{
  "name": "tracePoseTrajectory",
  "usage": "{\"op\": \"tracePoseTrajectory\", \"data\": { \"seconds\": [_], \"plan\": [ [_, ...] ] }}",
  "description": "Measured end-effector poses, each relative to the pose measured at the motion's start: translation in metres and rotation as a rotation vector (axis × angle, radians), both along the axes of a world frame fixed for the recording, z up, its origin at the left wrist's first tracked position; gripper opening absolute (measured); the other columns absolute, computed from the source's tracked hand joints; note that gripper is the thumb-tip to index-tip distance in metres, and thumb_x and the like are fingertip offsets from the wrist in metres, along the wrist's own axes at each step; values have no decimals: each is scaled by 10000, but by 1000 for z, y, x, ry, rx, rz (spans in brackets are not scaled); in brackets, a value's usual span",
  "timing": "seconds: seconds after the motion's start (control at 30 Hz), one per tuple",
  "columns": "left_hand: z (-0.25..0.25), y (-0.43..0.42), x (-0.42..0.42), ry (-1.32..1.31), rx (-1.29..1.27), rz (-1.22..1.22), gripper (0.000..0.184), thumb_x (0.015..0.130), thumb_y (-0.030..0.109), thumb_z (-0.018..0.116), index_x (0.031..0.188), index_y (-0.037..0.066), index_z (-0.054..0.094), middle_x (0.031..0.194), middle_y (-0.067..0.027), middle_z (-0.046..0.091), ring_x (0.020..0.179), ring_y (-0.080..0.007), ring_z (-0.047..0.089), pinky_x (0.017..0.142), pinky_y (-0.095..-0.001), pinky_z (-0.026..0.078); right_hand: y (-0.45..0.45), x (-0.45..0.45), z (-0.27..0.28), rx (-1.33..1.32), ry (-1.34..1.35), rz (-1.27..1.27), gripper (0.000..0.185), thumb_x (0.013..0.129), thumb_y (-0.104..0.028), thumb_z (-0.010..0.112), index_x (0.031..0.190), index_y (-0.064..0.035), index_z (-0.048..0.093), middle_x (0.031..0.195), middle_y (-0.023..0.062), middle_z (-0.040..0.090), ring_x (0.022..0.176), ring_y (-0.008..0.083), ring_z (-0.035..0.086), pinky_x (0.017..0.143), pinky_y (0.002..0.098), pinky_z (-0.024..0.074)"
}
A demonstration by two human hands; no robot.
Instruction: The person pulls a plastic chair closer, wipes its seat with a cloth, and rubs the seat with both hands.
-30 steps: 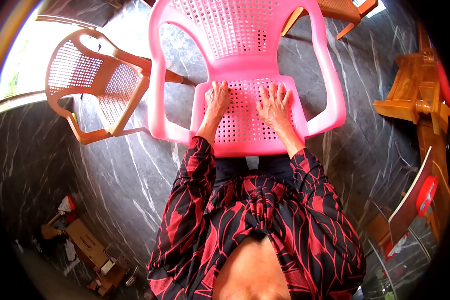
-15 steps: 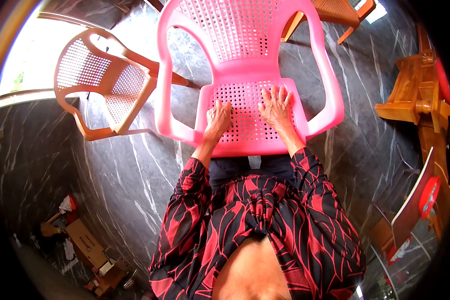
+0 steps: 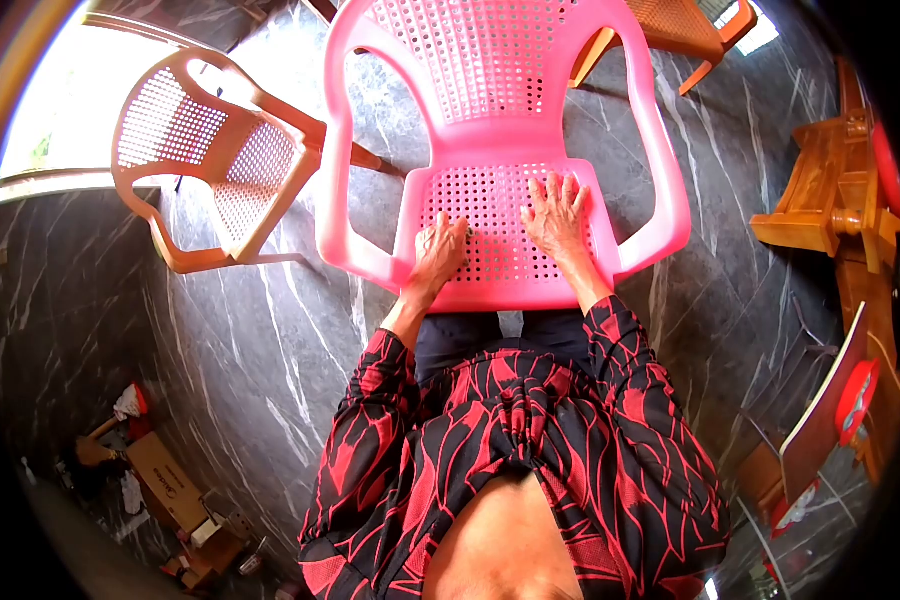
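Note:
A pink plastic armchair (image 3: pixel 490 270) with a perforated seat and back stands directly in front of me, its seat edge close to my legs. My left hand (image 3: pixel 440 250) rests on the left front part of the seat, fingers bent; whether something small is beneath the fingertips cannot be made out. On the right part of the seat lies my right hand (image 3: pixel 557 220), palm down with its fingers spread and pointing away from me.
At the left, a brown plastic armchair (image 3: pixel 232 172) stands near a bright opening. Another brown chair (image 3: pixel 675 27) is at the top right. Wooden furniture (image 3: pixel 820 190) lines the right side. A cardboard box (image 3: pixel 165 482) lies among clutter at the lower left.
My left hand has slid back over the seat toward me, and its fingers are more bent. My right hand stays almost in place. The pink and left brown chairs appear slightly further right.

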State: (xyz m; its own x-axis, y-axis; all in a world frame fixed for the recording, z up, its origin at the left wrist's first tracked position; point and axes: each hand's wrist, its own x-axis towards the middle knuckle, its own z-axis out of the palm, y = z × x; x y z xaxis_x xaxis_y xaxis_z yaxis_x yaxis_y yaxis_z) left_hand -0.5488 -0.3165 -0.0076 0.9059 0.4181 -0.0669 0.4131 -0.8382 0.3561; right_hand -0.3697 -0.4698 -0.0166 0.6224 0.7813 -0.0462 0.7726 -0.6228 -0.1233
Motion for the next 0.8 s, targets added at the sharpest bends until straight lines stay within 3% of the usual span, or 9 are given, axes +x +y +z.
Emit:
{"op": "tracePoseTrajectory", "data": {
  "seconds": [0.13, 0.5, 0.8],
  "plan": [
    [1, -1, 3, 41, -58, 15, 101, 856, 143, 517, 937, 88, 543, 954, -258, 555, 702, -400, 618, 603, -520, 473, 0, 0, -2, 13, -7, -3, 581, 893, -385, 546, 1402, -120, 456, 1464, 221, 363, 1366, 491, 262, 1081, 699, 150],
    [-9, 9, 30, -17, 62, 65, 99, 840, 157, 595, 858, 68, 555, 863, -224, 542, 597, -355, 619, 536, -478, 488, -1, 0, -3, 7, 8, -3, 588, 898, -389, 530, 1415, -122, 442, 1476, 216, 345, 1378, 488, 240, 1087, 700, 128],
    [-6, 13, 47, 41, 83, 121, 164, 790, 144, 646, 918, 61, 587, 896, -211, 562, 687, -365, 649, 579, -484, 518, 0, -1, 0, 8, 10, -4, 583, 902, -390, 516, 1411, -116, 445, 1475, 221, 341, 1380, 487, 236, 1090, 697, 119]
  ]
}}
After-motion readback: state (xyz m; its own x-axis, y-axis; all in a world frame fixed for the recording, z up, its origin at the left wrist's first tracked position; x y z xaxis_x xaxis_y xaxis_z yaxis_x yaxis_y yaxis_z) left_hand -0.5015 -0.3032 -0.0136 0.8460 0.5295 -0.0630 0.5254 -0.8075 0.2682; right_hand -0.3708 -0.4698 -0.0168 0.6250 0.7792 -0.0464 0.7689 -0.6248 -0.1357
